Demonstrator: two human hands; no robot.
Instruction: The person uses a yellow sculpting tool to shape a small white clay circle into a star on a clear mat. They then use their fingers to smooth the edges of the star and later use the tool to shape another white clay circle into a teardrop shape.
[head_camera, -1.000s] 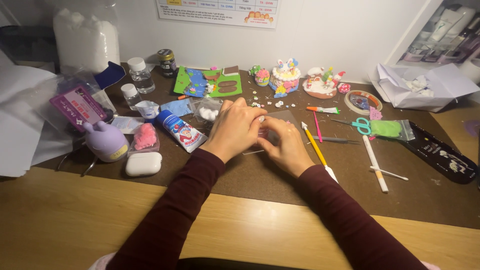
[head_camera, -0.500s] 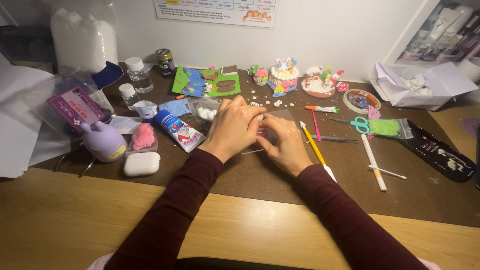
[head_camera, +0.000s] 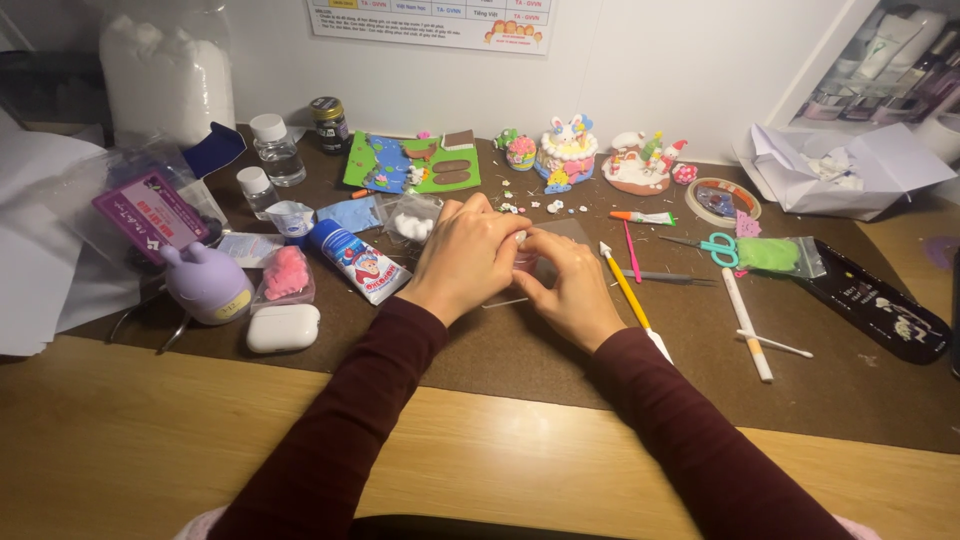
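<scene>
I am pinching a small clear plastic piece (head_camera: 545, 262) in the closed grip of my left hand (head_camera: 468, 255) and right hand (head_camera: 572, 285), low over the tabletop (head_camera: 560, 360) for steady fingertip control.

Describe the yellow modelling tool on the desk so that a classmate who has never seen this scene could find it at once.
Start at the dark mat on the wooden desk and find the right hand. Just beside it lies the yellow tool, a slim diagonal stick; its neighbours are pink, grey or white.
</scene>
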